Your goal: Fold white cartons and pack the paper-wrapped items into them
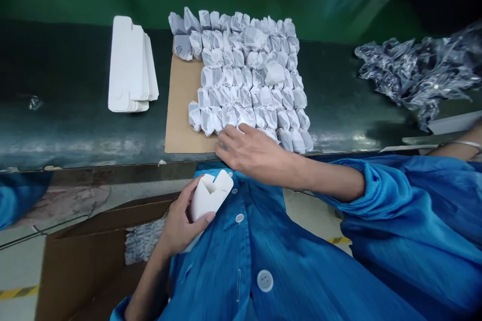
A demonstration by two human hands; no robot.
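My left hand is wrapped round a small white carton, low in front of the bench. The carton's top is open, with flaps standing up; its inside is mostly hidden. Over the front row of small white-wrapped packets lies my right hand, palm down with fingers bent and drawn together. Its fingertips touch the near edge of that row, and what lies under them is hidden. The packets stand in close rows on a brown cardboard sheet; a few lie on top of the others.
Flat white cartons are stacked left of the packets. Crumpled clear plastic bags lie at the right of the dark bench. Below left stands a large cardboard box with more packets inside. Another person's arm reaches in at right.
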